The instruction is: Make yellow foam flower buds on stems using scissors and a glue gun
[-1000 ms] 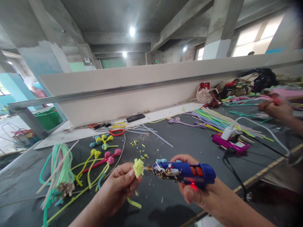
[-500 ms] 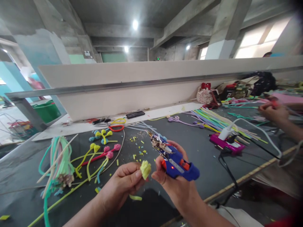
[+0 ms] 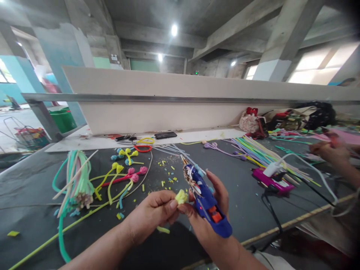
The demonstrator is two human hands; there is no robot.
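My left hand (image 3: 157, 210) pinches a small yellow fuzzy flower head (image 3: 181, 197), apparently made of pipe cleaner. In my right hand (image 3: 205, 221) is a blue hot glue gun (image 3: 209, 204) with an orange switch and a small red light; its nozzle points up and away from me. My right thumb and fingertips reach over to the right side of the flower head and seem to touch it. Short yellow and blue clippings (image 3: 168, 182) lie on the dark table beyond my hands. A cut yellow piece (image 3: 163, 229) is just below my left hand.
At left lie a bundle of green and cream pipe cleaners (image 3: 80, 180) and finished pink balls on stems (image 3: 135, 177). A purple power strip (image 3: 272, 182) with cables sits at right, near many coloured stems (image 3: 258, 153). Another person's hands (image 3: 332, 150) work at far right.
The glue gun has turned more upright, and my right thumb and fingers have come up to the flower head. My hands are closer together. The view has shifted slightly.
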